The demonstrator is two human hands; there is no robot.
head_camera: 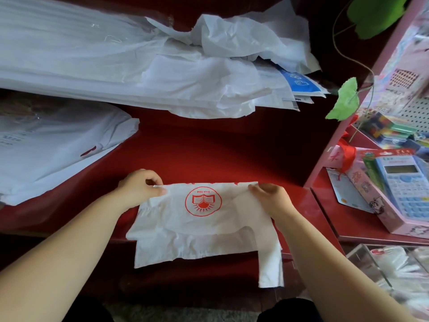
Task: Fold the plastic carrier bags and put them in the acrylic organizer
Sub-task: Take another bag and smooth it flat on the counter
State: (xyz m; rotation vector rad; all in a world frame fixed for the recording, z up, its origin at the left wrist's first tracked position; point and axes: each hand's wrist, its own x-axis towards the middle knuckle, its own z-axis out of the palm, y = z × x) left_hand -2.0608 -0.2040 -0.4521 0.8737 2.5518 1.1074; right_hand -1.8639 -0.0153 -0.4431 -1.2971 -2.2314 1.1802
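Observation:
A white plastic carrier bag [204,226] with a round red logo lies on the red counter [209,156], its handles hanging over the near edge. My left hand [140,188] pinches the bag's far left corner. At the far right corner my right hand [272,199] pinches the top edge. The far edge is lifted slightly and stretched between both hands. A clear acrylic organizer [390,268] with white bags inside stands at the lower right.
A large heap of white bags [162,66] covers the back of the counter, and another stack [53,147] lies at the left. On the right, a pink shelf holds a boxed calculator [406,184] and stationery. Green leaves [346,101] hang above.

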